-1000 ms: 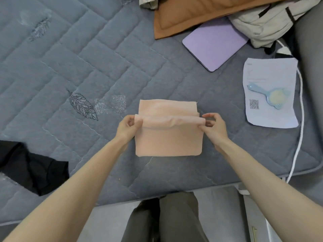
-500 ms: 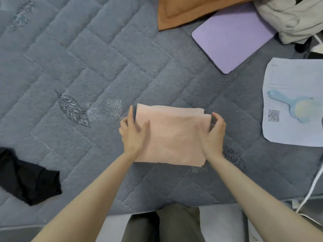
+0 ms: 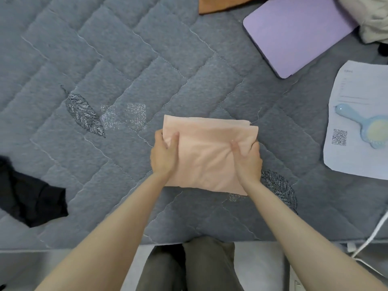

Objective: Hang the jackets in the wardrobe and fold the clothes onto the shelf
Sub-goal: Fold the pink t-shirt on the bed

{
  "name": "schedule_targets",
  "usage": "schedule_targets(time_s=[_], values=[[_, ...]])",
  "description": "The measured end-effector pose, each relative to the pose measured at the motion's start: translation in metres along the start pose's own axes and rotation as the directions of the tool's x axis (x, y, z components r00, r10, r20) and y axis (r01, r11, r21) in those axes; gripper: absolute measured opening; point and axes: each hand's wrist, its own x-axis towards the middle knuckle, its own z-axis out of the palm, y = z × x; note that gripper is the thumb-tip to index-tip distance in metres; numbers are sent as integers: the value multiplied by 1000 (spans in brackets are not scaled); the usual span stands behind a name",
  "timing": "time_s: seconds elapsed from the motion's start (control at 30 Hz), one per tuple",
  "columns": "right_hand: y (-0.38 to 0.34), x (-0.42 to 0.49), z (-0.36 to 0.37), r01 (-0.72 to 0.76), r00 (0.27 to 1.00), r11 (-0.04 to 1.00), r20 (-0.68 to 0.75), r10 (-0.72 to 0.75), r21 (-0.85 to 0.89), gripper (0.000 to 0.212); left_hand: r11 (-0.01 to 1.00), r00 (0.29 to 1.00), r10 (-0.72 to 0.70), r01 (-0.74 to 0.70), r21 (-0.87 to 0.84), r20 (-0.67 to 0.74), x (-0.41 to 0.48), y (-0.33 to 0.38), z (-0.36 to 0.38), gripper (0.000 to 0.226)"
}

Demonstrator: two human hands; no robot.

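Grey quilted bed (image 3: 147,49). Purple tablet (image 3: 298,34) top right. Blue brush (image 3: 365,127) on paper (image 3: 357,160) with QR code. White cable (image 3: 373,234) at right edge.

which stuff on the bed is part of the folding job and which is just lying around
Part of the job:
- folded peach cloth, gripped by the left hand and right hand
- black garment, lying unfolded at the bed's left edge

Just lying about:
- purple tablet case
- paper sheet with a blue hairbrush on it
- white cable
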Motion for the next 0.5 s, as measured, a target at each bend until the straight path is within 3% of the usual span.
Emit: schedule_targets(time_s=[0.27,0.5], values=[[-31,-39,-25,160,978,985,146,-150,-61,37,986,997,5,-18,-167,-73,-50,-5,-60,17],[-72,-126,-12,369,890,921,334,-311,-127,30,914,968,-100,-2,-405,-230,-126,-45,-152,18]])
